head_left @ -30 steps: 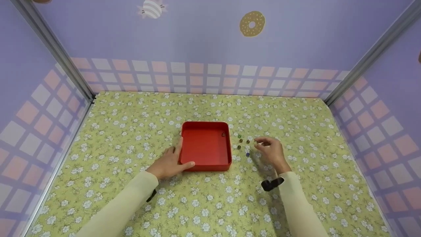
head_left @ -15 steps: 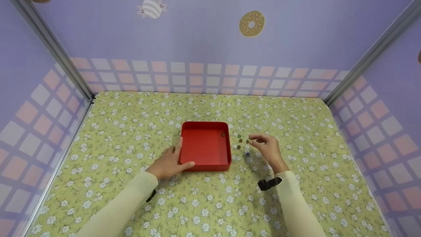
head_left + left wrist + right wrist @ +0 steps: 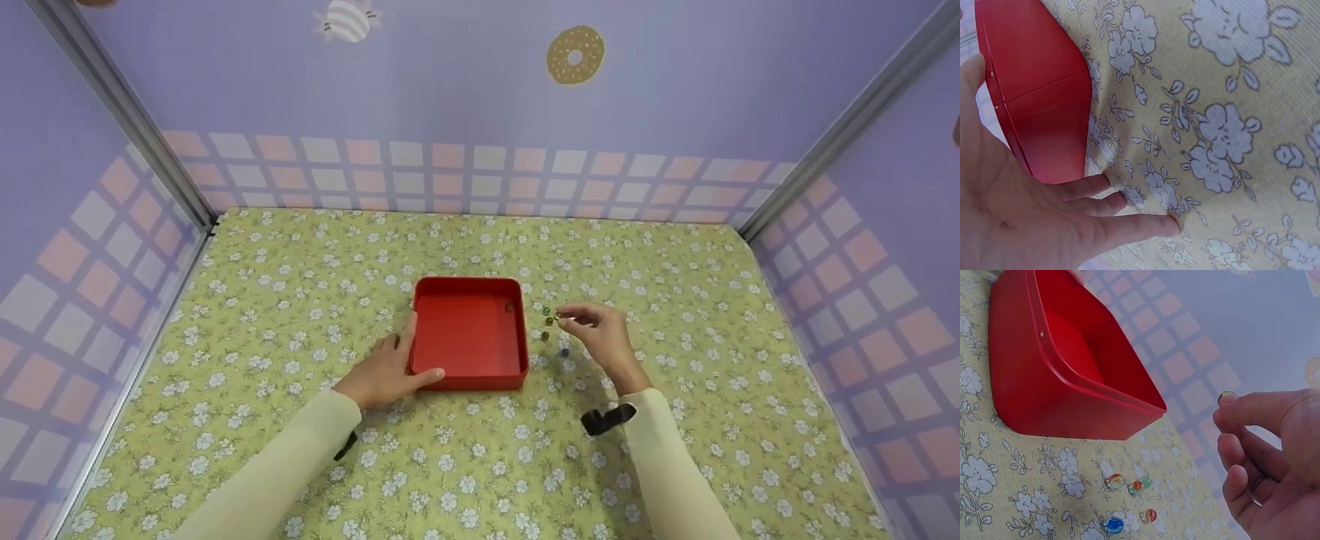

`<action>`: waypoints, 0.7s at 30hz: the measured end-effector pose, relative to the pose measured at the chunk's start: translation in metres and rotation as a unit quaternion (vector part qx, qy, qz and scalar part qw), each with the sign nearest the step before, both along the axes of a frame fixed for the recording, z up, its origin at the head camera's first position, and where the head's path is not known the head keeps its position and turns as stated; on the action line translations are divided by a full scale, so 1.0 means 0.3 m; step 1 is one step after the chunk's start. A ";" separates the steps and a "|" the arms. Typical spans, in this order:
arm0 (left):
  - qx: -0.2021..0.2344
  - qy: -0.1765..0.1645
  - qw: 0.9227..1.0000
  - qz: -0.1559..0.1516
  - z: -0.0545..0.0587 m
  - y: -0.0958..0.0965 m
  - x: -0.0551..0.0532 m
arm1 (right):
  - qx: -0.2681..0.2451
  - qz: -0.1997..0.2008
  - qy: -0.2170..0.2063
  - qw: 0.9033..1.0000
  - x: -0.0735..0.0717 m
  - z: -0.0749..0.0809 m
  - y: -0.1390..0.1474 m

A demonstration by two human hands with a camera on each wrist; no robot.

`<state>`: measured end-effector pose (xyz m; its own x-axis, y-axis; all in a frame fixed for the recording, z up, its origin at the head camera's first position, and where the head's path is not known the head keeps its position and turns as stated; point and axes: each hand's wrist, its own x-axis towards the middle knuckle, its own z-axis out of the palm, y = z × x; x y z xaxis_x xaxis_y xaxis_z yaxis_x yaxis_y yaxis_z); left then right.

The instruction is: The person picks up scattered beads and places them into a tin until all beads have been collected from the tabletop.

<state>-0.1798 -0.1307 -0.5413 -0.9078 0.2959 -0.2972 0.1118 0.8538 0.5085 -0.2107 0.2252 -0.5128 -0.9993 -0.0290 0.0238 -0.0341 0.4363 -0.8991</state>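
My right hand point(image 3: 602, 337) pinches a small glass marble point(image 3: 1226, 396) between thumb and forefinger, above the cloth to the right of a square red box point(image 3: 469, 337). In the right wrist view, several marbles lie on the cloth under the hand: a blue one point(image 3: 1113, 525), a green one point(image 3: 1146, 482), an orange-and-white one point(image 3: 1115, 481) and red-orange ones point(image 3: 1151, 515). A single marble point(image 3: 509, 307) sits inside the box by its right wall. My left hand point(image 3: 386, 373) rests against the box's left front corner, its fingers spread and mostly straight, the thumb over the front edge.
A yellow-green floral cloth point(image 3: 315, 450) covers the table. Purple panels with a pink-and-white check point(image 3: 487, 172) stand at the back and on both sides. Grey metal posts point(image 3: 184, 184) mark the rear corners. Each wrist wears a dark strap point(image 3: 609, 418).
My right hand has moved left toward the red box, over the loose marbles, and now hides one of them in the head view. The left hand and the box have stayed put.
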 end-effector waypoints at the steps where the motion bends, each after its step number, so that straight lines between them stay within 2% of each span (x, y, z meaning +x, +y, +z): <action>1: -0.001 0.000 1.000 0.000 0.001 -0.001 0.000 | -0.003 0.003 0.000 1.000 -0.001 0.000 -0.005; 10: -0.013 0.007 1.000 0.003 0.018 0.007 -0.002 | -0.023 0.022 -0.008 0.999 -0.009 -0.005 -0.040; 16: -0.010 -0.009 1.000 0.009 0.022 0.010 -0.004 | -0.045 0.043 -0.016 0.998 -0.016 -0.016 -0.063; 21: -0.011 -0.018 1.000 0.018 0.014 0.000 0.004 | -0.040 0.046 -0.019 0.998 -0.024 -0.022 -0.098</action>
<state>-0.1787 -0.1308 -0.5370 -0.9063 0.2564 -0.3359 0.0629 0.8679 0.4927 -0.2178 0.1958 -0.5194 -0.9928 -0.1194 -0.0081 -0.0357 0.3601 -0.9322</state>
